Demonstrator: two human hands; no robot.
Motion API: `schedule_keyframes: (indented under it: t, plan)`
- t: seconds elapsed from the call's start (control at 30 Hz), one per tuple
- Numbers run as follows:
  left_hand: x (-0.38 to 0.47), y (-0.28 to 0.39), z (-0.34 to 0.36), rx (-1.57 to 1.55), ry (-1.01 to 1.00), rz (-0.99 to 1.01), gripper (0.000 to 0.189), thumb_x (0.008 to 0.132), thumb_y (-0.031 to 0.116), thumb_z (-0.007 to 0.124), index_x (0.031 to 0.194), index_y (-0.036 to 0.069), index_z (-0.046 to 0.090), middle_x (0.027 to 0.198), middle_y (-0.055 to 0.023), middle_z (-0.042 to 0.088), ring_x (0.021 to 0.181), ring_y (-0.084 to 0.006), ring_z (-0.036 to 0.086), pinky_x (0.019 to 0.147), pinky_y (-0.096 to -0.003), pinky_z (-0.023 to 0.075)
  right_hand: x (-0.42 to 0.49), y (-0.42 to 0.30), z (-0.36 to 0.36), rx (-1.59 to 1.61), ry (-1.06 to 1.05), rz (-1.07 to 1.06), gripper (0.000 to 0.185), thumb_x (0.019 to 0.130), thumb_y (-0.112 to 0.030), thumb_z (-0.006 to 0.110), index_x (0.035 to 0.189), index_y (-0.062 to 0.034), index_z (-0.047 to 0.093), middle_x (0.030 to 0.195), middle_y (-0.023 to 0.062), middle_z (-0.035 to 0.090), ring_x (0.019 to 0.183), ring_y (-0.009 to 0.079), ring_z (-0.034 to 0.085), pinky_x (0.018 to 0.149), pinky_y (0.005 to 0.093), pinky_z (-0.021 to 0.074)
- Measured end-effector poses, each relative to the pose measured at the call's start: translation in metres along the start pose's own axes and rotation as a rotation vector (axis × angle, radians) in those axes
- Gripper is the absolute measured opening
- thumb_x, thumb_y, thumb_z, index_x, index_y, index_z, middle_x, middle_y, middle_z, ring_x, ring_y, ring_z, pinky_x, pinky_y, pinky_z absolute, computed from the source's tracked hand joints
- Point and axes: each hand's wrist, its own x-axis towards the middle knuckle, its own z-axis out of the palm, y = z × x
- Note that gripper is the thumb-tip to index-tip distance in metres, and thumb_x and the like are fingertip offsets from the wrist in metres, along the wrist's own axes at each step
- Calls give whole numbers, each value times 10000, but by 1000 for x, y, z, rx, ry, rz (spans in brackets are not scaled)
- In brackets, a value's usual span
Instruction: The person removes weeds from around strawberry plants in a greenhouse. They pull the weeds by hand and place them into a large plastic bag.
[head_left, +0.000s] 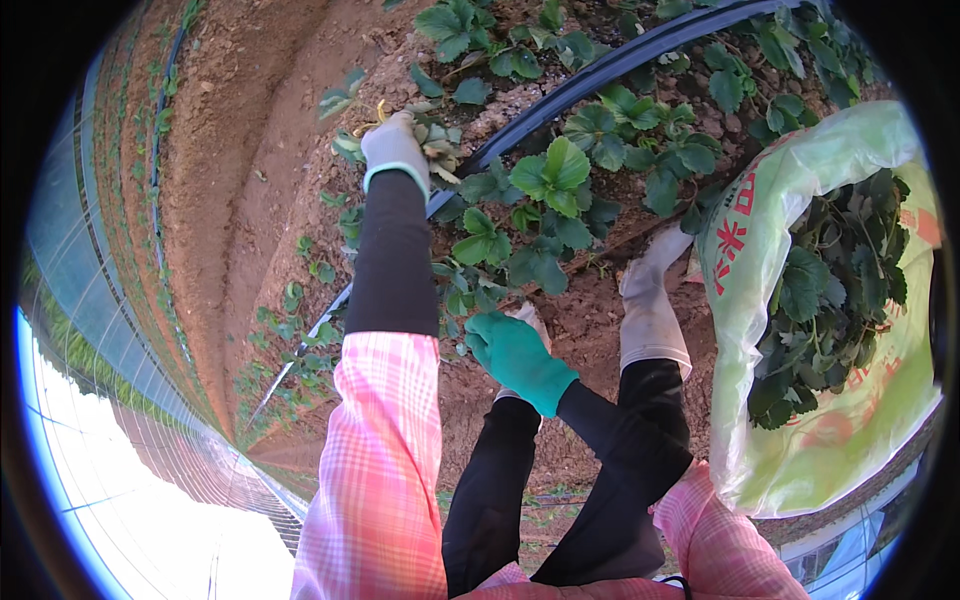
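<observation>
My left hand (396, 146), in a pale knitted glove, is closed around withered strawberry leaves (439, 142) at the far side of the planted bed. Part of a yellowish stem shows above its fingers. My right hand (517, 356), in a green glove, hangs palm down over the near edge of the bed, close to low strawberry leaves; its fingertips are turned away, so I cannot tell what is in it. Between the hands grow green strawberry plants (551, 180). A black drip hose (555, 101) runs through them.
To the right stands an open green and white plastic sack (739, 300) with red writing, holding cut strawberry leaves (821, 292). My booted feet (652, 300) are on the brown soil beside the bed. Further plant rows with a hose (157, 172) and a greenhouse wall (67, 187) lie at left.
</observation>
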Motion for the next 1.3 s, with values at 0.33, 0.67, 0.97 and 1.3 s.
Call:
schedule_keyframes:
  t: [0.33,0.67,0.97,1.3]
  plan:
    - [-26,-41,20,743,337,649,198,912,17,537,1086,-21,623,984,-167,622,802,-308,662,663,-424,556,1,0,2,-21,13,-53,86,882,-118,652,916,-57,602,826,177,640,744,375,638,628,457,510]
    - [-47,-62,-30,1152,-236,1245,363,755,-29,650,1088,114,620,1073,-120,639,972,-352,639,832,-417,535,-5,1,14,29,4,-33,51,881,-78,637,907,-48,605,853,185,626,773,368,623,656,453,502]
    - [-109,5,-38,1276,-288,1126,243,831,47,630,1068,85,591,1053,-122,629,974,-342,631,830,-444,514,1,-6,-5,199,-127,232,176,899,-129,670,1052,-42,661,1001,188,682,868,369,665,734,419,547]
    - [-30,13,79,1849,-35,1252,274,924,100,565,1197,74,572,1171,-152,642,1136,-329,612,804,-422,574,7,-4,-10,-29,-28,20,180,918,-174,646,1036,-37,644,973,198,676,850,388,657,695,442,537]
